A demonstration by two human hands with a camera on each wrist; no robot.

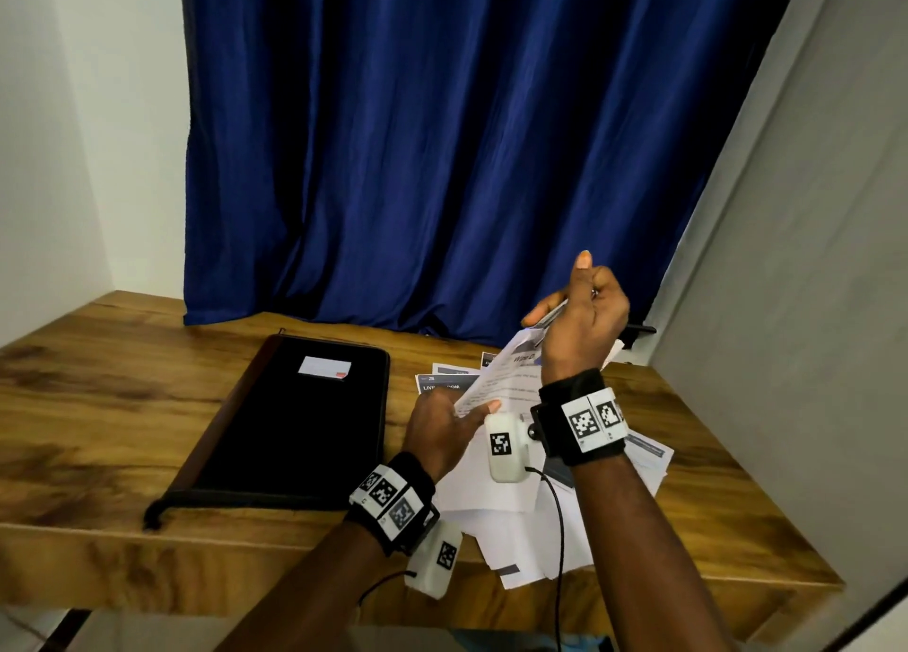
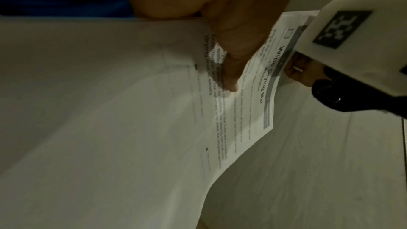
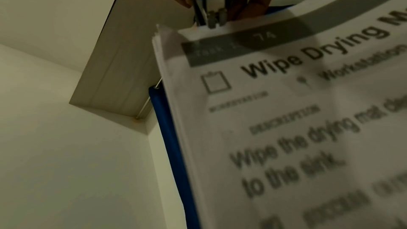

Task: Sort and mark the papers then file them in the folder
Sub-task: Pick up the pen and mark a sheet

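Over the table (image 1: 123,396), head view: left hand (image 1: 442,425) pinches the sheaf (image 1: 496,381) low, right hand (image 1: 580,312) squeezes a stapler (image 1: 545,319) on its top corner, folder (image 1: 295,420) shut alongside | left wrist: thumb (image 2: 233,58) on the printed page | right wrist: stapler nose at the sheaf's top edge | guessing stapling; next, release, then file.

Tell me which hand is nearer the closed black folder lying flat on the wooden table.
Left. The left hand holds the printed paper sheets just beside the black folder, off its right edge. The right hand is raised farther right, pinching the sheets' top with a stapler-like tool.
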